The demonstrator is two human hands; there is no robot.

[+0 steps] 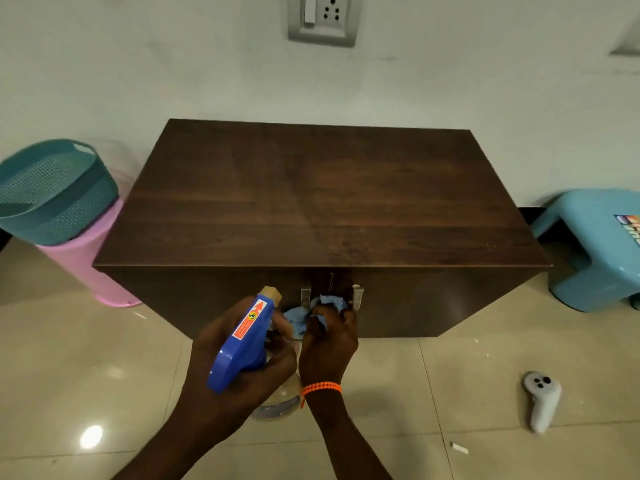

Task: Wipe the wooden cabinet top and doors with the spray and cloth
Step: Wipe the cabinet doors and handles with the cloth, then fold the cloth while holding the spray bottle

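A dark wooden cabinet [322, 195] stands against the wall, its bare top facing me and its two doors in shadow below, with metal handles [357, 296] at the middle. My left hand [239, 362] grips a spray bottle [244, 344] with a blue trigger head, nozzle aimed toward the doors. My right hand [329, 344], with an orange bead bracelet at the wrist, holds a bunched blue cloth [320, 311] right in front of the door handles. The bottle's clear body is mostly hidden under my left hand.
A teal basket [52, 192] sits on a pink bin [90, 268] left of the cabinet. A light blue plastic stool [595, 247] stands at the right. A white controller [542, 400] and a small white scrap [459, 447] lie on the tiled floor. A wall socket [323, 17] is above.
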